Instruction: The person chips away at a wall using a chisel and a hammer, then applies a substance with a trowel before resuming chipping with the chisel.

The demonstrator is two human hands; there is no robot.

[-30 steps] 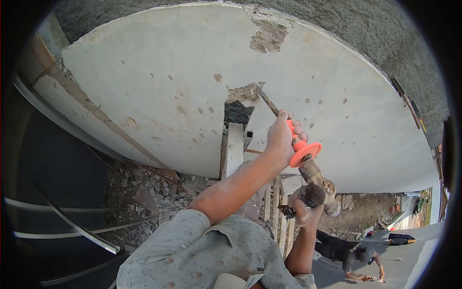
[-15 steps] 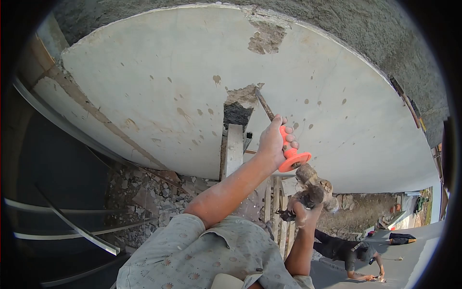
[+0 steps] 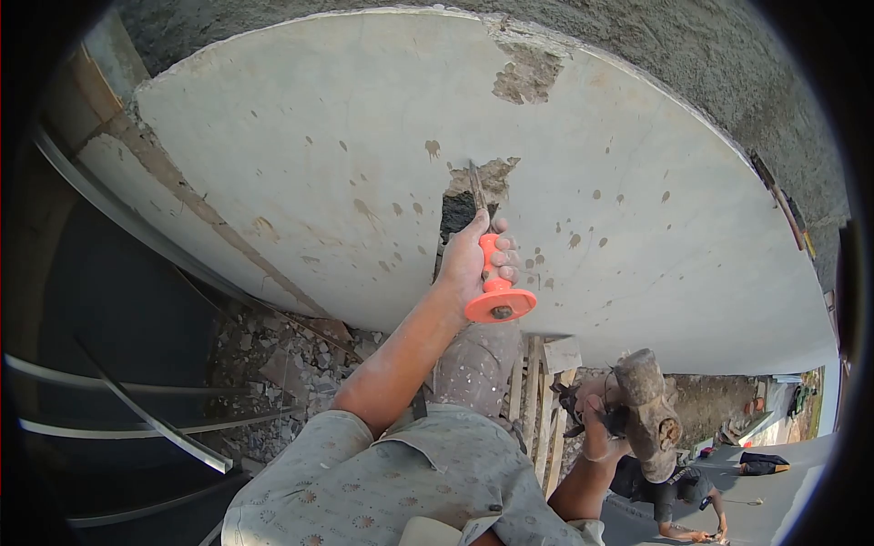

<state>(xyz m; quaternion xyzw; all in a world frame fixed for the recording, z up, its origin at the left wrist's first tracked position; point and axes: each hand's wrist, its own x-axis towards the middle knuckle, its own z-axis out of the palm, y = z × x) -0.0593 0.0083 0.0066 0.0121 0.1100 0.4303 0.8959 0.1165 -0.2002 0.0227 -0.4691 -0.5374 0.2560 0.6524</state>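
My left hand (image 3: 466,262) is wrapped around the orange grip of a chisel (image 3: 499,304) with a round hand guard. The chisel points up the pale wall (image 3: 346,109). Its tip rests at the upper left edge of a broken patch of plaster (image 3: 498,178), above a dark hole (image 3: 455,217). My right hand (image 3: 599,420) grips a dusty club hammer (image 3: 652,409). The hammer's head is to the lower right of the chisel, apart from its struck end. Most of the hammer's handle is hidden by the hand.
Rubble (image 3: 300,364) covers the ground at lower left, near bent metal strips (image 3: 155,423). Wooden slats (image 3: 537,400) stand below the wall. At lower right a co-worker (image 3: 678,496) bends over a grey surface. Another chipped patch (image 3: 528,73) marks the wall's top edge.
The chisel tip has shifted left along the broken patch, and the chisel is more upright. The hammer has swung away from the chisel's end, down and right. The view has shifted slightly.
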